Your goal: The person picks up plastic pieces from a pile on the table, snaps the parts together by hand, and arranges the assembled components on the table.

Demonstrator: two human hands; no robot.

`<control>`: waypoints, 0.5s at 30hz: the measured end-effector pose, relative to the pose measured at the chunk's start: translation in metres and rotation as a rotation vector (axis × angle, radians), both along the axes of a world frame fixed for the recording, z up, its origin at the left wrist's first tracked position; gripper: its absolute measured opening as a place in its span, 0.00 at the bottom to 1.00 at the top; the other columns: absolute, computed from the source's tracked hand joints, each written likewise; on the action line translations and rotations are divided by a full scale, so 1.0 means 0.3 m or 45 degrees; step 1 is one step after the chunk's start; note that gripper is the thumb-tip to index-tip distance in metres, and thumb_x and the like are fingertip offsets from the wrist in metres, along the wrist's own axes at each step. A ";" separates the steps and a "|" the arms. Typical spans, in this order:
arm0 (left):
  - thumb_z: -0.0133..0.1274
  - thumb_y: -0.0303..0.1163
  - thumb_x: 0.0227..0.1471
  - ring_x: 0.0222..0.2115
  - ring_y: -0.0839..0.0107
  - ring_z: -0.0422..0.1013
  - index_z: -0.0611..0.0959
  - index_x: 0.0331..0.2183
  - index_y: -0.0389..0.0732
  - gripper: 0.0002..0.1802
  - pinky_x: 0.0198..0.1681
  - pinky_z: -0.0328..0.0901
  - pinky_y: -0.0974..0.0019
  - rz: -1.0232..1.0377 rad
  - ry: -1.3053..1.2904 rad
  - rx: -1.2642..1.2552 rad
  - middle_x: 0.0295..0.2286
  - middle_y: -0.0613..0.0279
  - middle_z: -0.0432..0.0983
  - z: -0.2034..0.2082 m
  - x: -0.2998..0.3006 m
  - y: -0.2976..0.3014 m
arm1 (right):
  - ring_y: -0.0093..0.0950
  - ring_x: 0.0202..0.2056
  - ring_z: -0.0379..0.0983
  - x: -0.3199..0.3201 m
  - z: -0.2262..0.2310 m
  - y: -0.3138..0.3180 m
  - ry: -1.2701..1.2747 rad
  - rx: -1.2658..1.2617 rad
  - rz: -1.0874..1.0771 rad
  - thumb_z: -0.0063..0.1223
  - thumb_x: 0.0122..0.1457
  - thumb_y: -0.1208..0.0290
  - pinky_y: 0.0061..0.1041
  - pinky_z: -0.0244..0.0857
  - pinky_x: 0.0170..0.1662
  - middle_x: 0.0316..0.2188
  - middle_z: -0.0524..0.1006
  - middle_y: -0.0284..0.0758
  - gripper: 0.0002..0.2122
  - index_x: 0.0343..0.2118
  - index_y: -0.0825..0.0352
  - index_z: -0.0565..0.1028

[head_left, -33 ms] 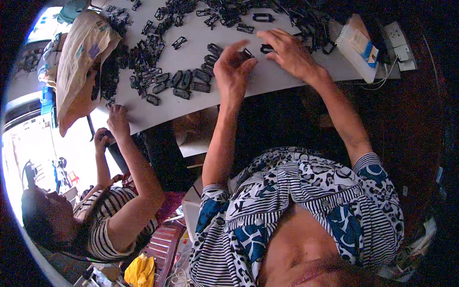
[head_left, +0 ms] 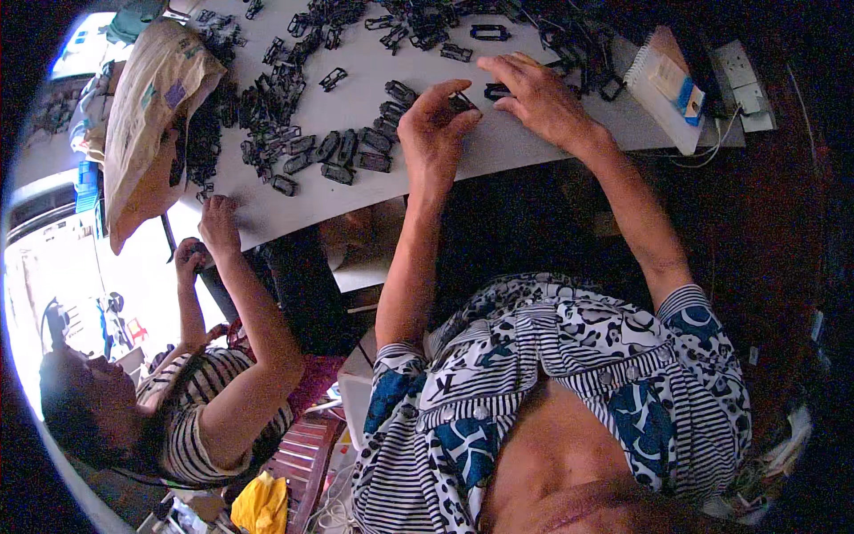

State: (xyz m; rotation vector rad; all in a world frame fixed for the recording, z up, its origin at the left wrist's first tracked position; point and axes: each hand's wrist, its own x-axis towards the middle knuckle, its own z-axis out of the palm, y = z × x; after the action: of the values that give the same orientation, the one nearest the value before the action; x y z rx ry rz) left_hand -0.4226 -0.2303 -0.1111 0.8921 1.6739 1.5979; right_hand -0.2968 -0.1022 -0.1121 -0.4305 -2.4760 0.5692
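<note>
My left hand (head_left: 431,133) is raised over the table's near part, its thumb and index finger pinching a small black plastic frame (head_left: 462,101). To its right, my right hand (head_left: 547,102) has its fingers stretched and apart. Another black frame (head_left: 495,91) shows between that hand's thumb and index finger, partly covered; I see no grip on it. Left of my left hand, several dark oblong pieces (head_left: 338,173) lie in loose rows. A hollow black frame (head_left: 488,33) lies beyond my right hand.
Heaps of black parts (head_left: 276,98) spread over the white table (head_left: 356,209). A large pale sack (head_left: 147,116) stands at the left. A co-worker in a striped top (head_left: 218,418) sits there, hands at the table edge. A spiral notebook (head_left: 663,89) and power strip (head_left: 747,84) are at right.
</note>
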 end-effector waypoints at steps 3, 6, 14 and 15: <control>0.60 0.16 0.37 0.24 0.79 0.67 0.79 0.32 0.35 0.15 0.29 0.63 0.74 0.005 -0.008 0.086 0.22 0.66 0.72 -0.006 0.012 -0.007 | 0.38 0.41 0.69 0.011 0.001 0.019 -0.178 0.131 0.119 0.60 0.42 0.80 0.33 0.65 0.46 0.37 0.72 0.38 0.21 0.44 0.68 0.72; 0.62 0.19 0.37 0.24 0.75 0.70 0.80 0.31 0.36 0.14 0.29 0.65 0.72 0.038 0.161 -0.038 0.23 0.62 0.73 -0.033 0.008 -0.027 | 0.35 0.39 0.70 0.003 -0.004 0.023 -0.166 0.121 0.128 0.59 0.42 0.82 0.28 0.66 0.44 0.36 0.71 0.36 0.18 0.40 0.68 0.74; 0.65 0.26 0.30 0.39 0.53 0.63 0.78 0.32 0.38 0.20 0.41 0.61 0.55 0.063 1.095 -0.170 0.35 0.55 0.68 -0.032 0.018 -0.076 | 0.31 0.36 0.71 -0.014 0.007 -0.028 0.102 -0.419 0.163 0.59 0.44 0.80 0.22 0.66 0.41 0.34 0.70 0.34 0.15 0.38 0.67 0.73; 0.65 0.26 0.30 0.39 0.53 0.63 0.78 0.32 0.38 0.20 0.41 0.61 0.55 0.066 1.094 -0.175 0.35 0.55 0.68 -0.031 0.017 -0.084 | 0.32 0.35 0.71 -0.009 -0.005 -0.029 0.066 -0.410 0.136 0.59 0.44 0.79 0.24 0.66 0.41 0.34 0.71 0.35 0.15 0.38 0.67 0.73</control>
State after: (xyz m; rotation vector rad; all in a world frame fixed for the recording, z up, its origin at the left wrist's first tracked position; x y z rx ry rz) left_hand -0.4176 -0.2557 -0.1203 1.6113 2.3430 1.1562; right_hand -0.2994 -0.1110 -0.1137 -0.4008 -2.3728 1.0174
